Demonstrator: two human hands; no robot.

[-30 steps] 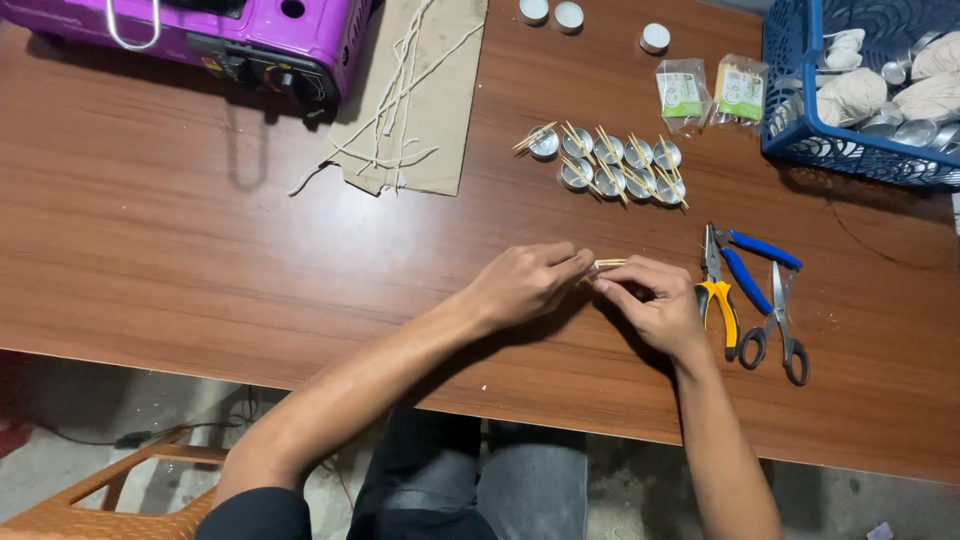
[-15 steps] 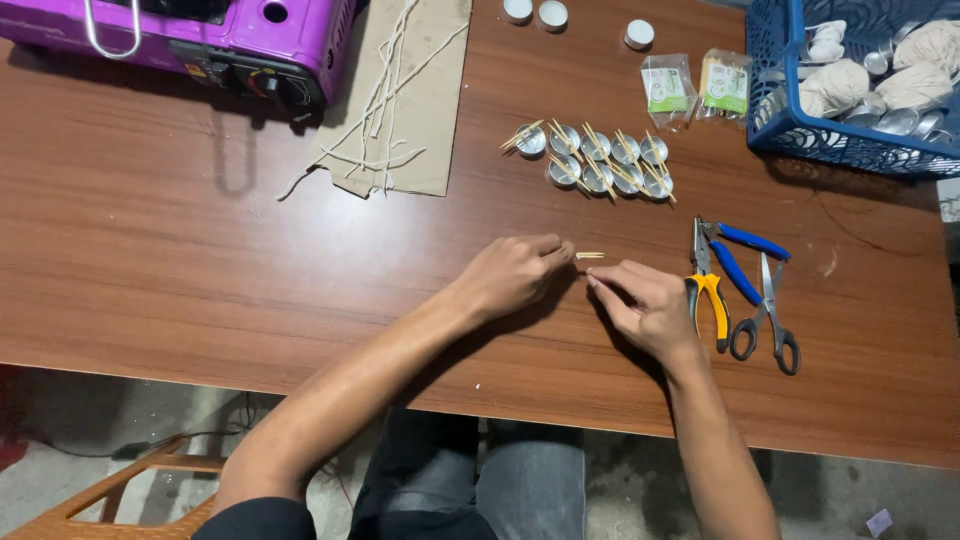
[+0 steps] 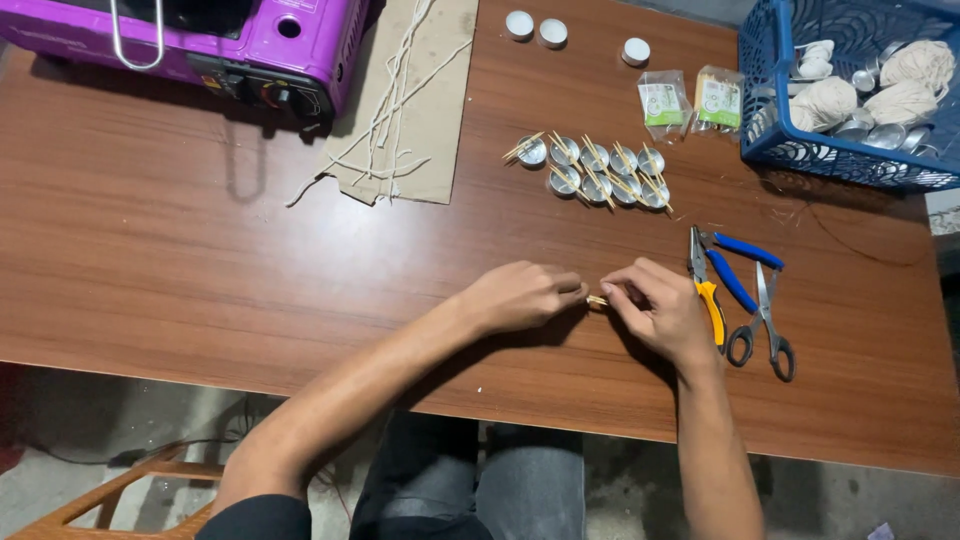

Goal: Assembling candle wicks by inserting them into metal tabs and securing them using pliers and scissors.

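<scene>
My left hand [image 3: 522, 296] and my right hand [image 3: 655, 308] meet over the wooden table [image 3: 150, 260], both pinching one short wooden stick [image 3: 597, 300] between their fingertips. Only a small pale bit of the stick shows between the hands. Beyond them lies a cluster of small metal cups [image 3: 598, 172] with wooden sticks laid across them. Right of my right hand lie yellow-handled pliers [image 3: 708, 295], blue-handled pliers [image 3: 740, 265] and scissors [image 3: 765, 325].
A purple portable stove [image 3: 215, 40] stands at the back left. Beside it lies cardboard [image 3: 420, 100] with white wick strings. A blue basket [image 3: 850, 90] with string balls and cups is back right; two small packets [image 3: 690, 100] and three white tealights [image 3: 545, 28] sit nearby.
Both hands stayed together on the stick with small finger movements; the view shifted slightly.
</scene>
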